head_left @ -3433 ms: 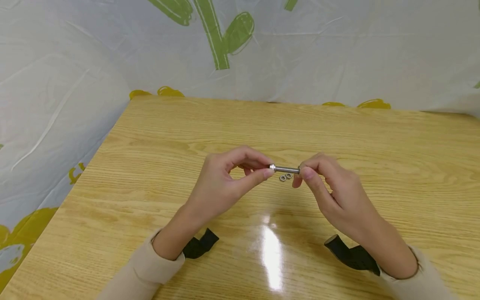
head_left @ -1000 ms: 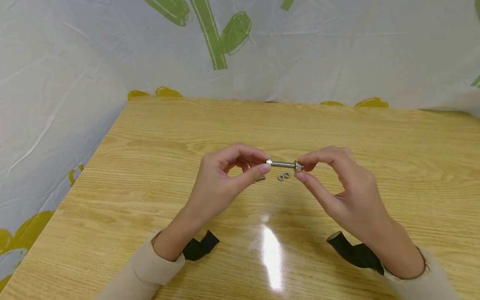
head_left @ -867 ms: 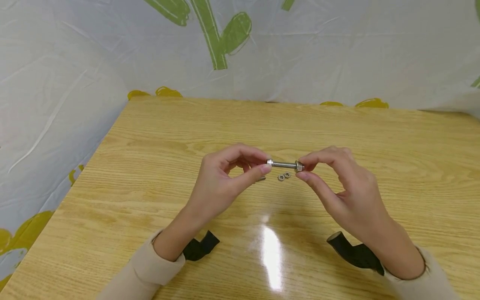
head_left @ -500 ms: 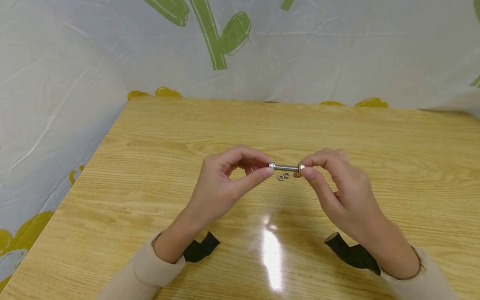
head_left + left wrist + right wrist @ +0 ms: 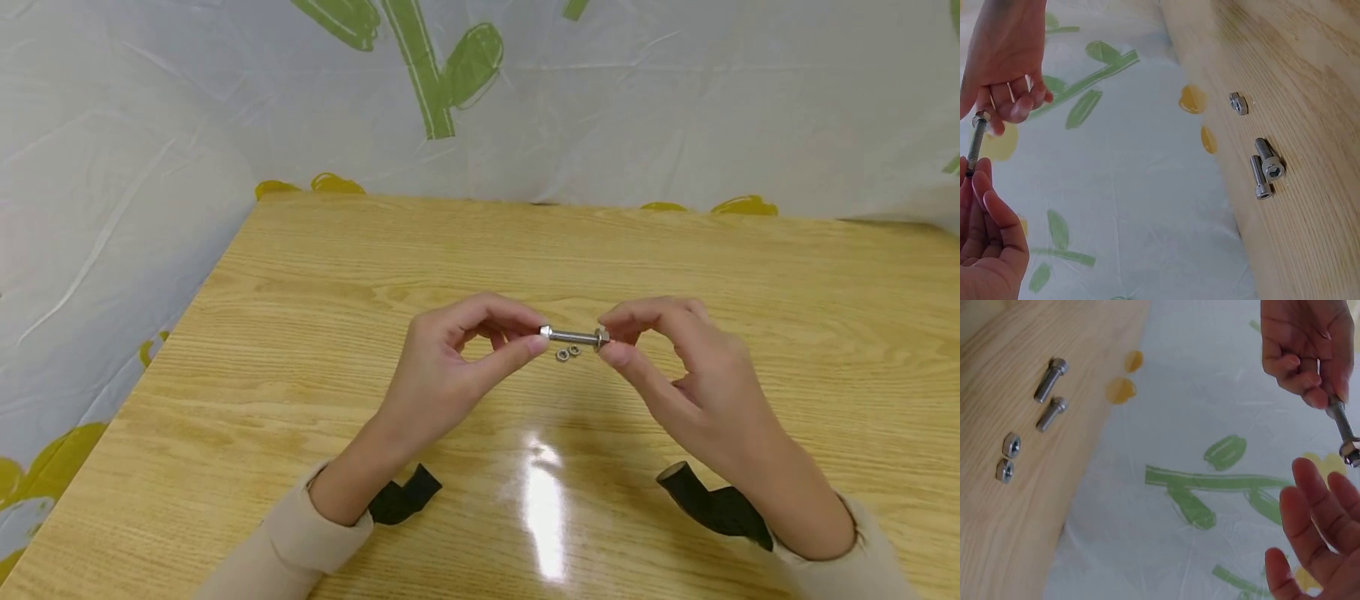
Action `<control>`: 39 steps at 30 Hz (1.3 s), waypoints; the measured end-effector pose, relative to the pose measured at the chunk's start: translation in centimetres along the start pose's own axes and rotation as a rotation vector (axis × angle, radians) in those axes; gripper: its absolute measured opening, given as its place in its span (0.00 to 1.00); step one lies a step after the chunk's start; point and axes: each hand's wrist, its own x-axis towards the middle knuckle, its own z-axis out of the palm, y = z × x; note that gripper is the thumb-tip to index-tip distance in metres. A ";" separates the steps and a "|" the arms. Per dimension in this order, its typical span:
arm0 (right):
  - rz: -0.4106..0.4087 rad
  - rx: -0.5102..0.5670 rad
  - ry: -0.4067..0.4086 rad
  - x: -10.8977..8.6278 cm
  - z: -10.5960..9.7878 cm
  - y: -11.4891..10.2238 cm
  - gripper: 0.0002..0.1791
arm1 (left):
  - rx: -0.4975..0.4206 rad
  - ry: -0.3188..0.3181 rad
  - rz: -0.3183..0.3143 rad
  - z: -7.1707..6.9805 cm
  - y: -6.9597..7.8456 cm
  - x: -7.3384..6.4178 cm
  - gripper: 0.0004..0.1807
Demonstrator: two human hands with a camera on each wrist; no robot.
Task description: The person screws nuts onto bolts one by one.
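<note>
My left hand (image 5: 450, 358) pinches the head end of a silvery bolt (image 5: 573, 337) between thumb and fingers, holding it level above the table. A hex nut (image 5: 603, 337) with a wider ring beside it sits at the bolt's far end. Around that nut curl the thumb and index finger of my right hand (image 5: 697, 375), loosely, leaving much of it visible. In the right wrist view the nut (image 5: 1350, 452) shows on the bolt's end. Two loose nuts (image 5: 567, 353) lie on the table below the bolt.
Two socket-head bolts (image 5: 1265, 162) lie on the wooden table (image 5: 337, 242) near the loose nuts, as the left wrist view shows; in the head view they are out of sight. A white sheet (image 5: 637, 108) with printed plants hangs behind the table.
Half a second ago my right fingertips covered part of the nut; now they have spread a little and more of it shows. My left hand has kept its pinch on the bolt.
</note>
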 end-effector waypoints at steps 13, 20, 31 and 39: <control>-0.118 -0.027 0.003 0.2 0.3 0.0 0.25 | -0.031 0.003 -0.003 -0.3 0.0 0.1 0.07; -0.117 -0.026 0.001 0.0 0.4 0.2 0.22 | -0.016 -0.007 -0.013 -0.3 -0.1 0.1 0.07; -0.050 -0.029 -0.073 0.0 0.5 -0.3 0.15 | 0.023 -0.053 -0.011 -0.2 -0.1 0.1 0.05; -0.008 -0.046 -0.062 0.0 0.7 -0.3 0.18 | 0.058 -0.094 0.002 0.0 -0.1 0.0 0.05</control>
